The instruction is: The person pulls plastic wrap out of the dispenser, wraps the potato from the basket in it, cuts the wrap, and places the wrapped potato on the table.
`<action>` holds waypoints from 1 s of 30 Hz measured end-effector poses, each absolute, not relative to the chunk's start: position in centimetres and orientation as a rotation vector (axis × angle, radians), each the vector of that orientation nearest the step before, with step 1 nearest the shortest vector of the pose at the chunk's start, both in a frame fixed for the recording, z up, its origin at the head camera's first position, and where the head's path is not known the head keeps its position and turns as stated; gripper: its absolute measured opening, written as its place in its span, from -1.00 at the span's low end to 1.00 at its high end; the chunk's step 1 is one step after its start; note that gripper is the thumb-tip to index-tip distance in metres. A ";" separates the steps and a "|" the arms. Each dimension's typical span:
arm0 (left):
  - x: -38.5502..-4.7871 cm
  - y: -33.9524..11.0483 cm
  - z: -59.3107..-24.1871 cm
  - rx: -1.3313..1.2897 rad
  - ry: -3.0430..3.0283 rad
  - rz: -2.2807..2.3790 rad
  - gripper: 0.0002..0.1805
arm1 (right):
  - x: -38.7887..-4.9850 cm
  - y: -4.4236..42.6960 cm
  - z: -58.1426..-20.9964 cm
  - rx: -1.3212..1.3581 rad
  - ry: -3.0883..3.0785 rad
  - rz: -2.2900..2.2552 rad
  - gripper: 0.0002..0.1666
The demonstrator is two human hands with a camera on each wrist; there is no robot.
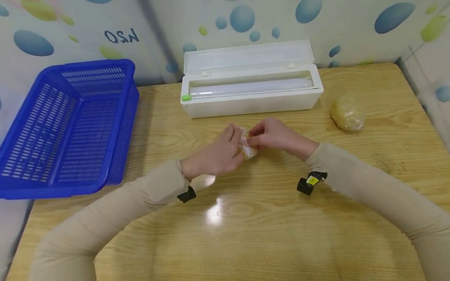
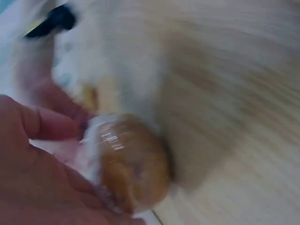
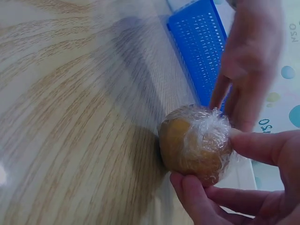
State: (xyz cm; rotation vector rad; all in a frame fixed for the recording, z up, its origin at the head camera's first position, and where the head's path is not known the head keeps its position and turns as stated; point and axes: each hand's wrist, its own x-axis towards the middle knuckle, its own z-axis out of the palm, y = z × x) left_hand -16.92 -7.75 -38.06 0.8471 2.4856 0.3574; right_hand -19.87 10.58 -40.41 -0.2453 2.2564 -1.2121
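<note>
A round, yellow-brown thing wrapped in cling film [image 3: 187, 145] is at the middle of the table, its film bunched and crinkled on one side; what kind it is under the film I cannot tell. My right hand [image 1: 276, 135] grips it between thumb and curled fingers, as the right wrist view shows. From the other side my left hand [image 1: 218, 154] reaches to the film, with fairly straight fingers [image 3: 243, 101] at the bunched part. The left wrist view is blurred. Just behind both hands stands a white cling film dispenser [image 1: 251, 104], lid up, its roll showing.
A larger round yellowish thing in cling film [image 1: 348, 112] sits on the right of the wooden table [image 1: 235, 243]. At the left stands a blue slotted basket [image 1: 125, 133]. A spotted wall covering [image 1: 218, 33] rises behind the dispenser.
</note>
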 end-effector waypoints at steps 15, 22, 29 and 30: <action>-19.5 -10.9 -39.0 1.282 2.552 0.725 -0.68 | -20.0 11.1 -40.7 -0.341 2.272 -1.208 -0.44; -19.8 -11.4 -40.5 1.618 2.663 0.179 -0.51 | -20.3 11.3 -40.7 -0.365 2.267 -1.202 -0.40; -19.4 -10.5 -40.8 1.816 2.744 -0.360 -0.51 | -20.4 11.5 -40.8 -0.337 2.302 -1.262 -0.51; -19.5 -10.4 -40.8 1.814 2.742 -0.365 -0.51 | -20.4 11.5 -40.8 -0.338 2.299 -1.266 -0.51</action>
